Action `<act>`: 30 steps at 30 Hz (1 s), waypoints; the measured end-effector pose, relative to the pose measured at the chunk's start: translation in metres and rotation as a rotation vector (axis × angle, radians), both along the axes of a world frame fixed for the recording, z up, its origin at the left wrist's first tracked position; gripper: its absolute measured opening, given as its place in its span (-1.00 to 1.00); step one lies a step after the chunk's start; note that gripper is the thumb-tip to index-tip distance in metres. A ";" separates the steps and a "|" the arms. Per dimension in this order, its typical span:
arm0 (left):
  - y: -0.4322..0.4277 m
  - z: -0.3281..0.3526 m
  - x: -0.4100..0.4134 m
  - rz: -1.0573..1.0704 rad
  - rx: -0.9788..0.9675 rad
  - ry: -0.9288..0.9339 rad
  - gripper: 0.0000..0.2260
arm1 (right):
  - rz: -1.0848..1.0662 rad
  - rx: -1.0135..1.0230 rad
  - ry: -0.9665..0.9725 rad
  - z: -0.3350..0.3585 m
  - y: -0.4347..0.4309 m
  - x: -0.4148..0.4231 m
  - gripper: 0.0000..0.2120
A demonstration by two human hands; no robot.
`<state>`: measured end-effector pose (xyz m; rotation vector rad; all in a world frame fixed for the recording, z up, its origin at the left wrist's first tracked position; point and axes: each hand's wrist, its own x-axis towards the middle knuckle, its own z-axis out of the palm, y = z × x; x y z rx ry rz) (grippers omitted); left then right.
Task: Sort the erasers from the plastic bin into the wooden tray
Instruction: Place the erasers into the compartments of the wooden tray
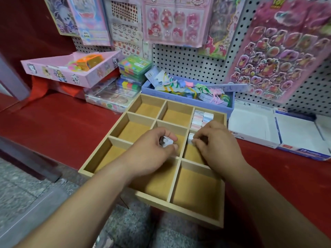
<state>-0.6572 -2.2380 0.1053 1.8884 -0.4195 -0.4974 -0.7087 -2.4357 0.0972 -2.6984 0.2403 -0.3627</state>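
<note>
Two hands: left hand (152, 151) pinches a tilted eraser (166, 141), right hand (215, 140) pinches another eraser (191, 137) pointing away.

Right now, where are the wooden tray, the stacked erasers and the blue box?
wooden tray (195, 190): head view, bare floor of its nearest right compartment.
stacked erasers (200, 119): head view, middle of the group.
blue box (150, 91): head view, left end of front wall.

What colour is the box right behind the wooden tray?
The box is a soft lavender blue, seen in the head view.
</note>
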 end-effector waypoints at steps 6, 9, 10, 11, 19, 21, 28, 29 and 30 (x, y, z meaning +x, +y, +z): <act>0.001 0.000 0.000 -0.022 -0.025 -0.032 -0.85 | -0.030 -0.043 0.007 -0.004 -0.001 0.006 -0.89; 0.001 0.001 0.000 -0.029 -0.036 -0.046 -0.79 | -0.032 -0.048 -0.007 -0.005 -0.001 0.007 -0.90; 0.001 0.001 0.001 -0.028 -0.038 -0.057 -0.76 | -0.030 -0.049 -0.008 -0.004 -0.001 0.006 -0.89; 0.002 0.001 0.002 -0.020 -0.041 -0.069 -0.74 | -0.025 -0.048 -0.003 -0.004 -0.001 0.006 -0.89; -0.002 -0.003 0.007 -0.025 -0.070 -0.154 -0.69 | 0.007 0.635 -0.101 0.015 0.016 -0.009 -0.92; -0.002 -0.002 0.006 -0.050 -0.102 -0.160 -0.70 | 0.080 0.783 -0.069 0.021 0.026 -0.013 -0.93; -0.006 -0.006 0.005 -0.045 -0.074 -0.215 -0.58 | 0.002 0.767 -0.025 0.023 0.018 -0.012 -0.85; -0.004 -0.007 0.006 -0.039 -0.070 -0.216 -0.57 | -0.042 0.700 -0.027 0.024 0.010 -0.013 -0.85; -0.003 -0.008 0.007 -0.035 -0.068 -0.217 -0.59 | -0.072 0.617 -0.018 0.025 0.002 -0.015 -0.86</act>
